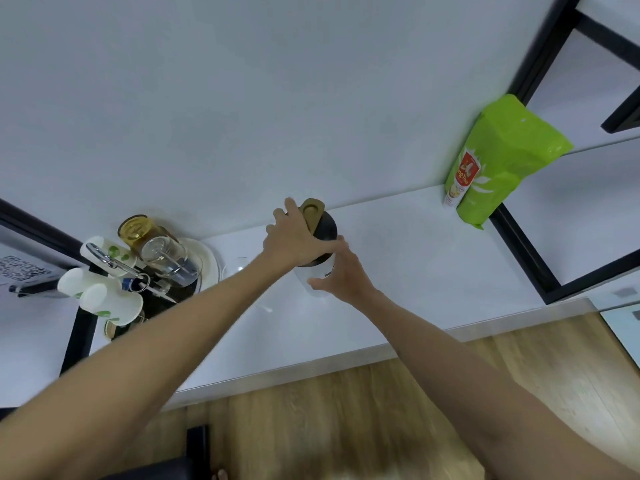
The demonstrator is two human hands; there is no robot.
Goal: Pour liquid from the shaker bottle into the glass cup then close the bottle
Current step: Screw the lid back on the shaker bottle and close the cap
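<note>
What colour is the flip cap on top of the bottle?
Brownish gold flip cap on a black lid, seen in the head view.

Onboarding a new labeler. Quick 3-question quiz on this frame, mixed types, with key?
1. True or false: the left hand is on the lid of the bottle.
2. Which hand holds the bottle's body? A) left B) right C) neither
3. Fill in: the green bag stands at the ___ end of the counter, as seen from the head camera.

Key:
1. True. It covers the dark lid beside the gold flip cap.
2. B. The right hand has its grip on the white body.
3. Right.
</note>
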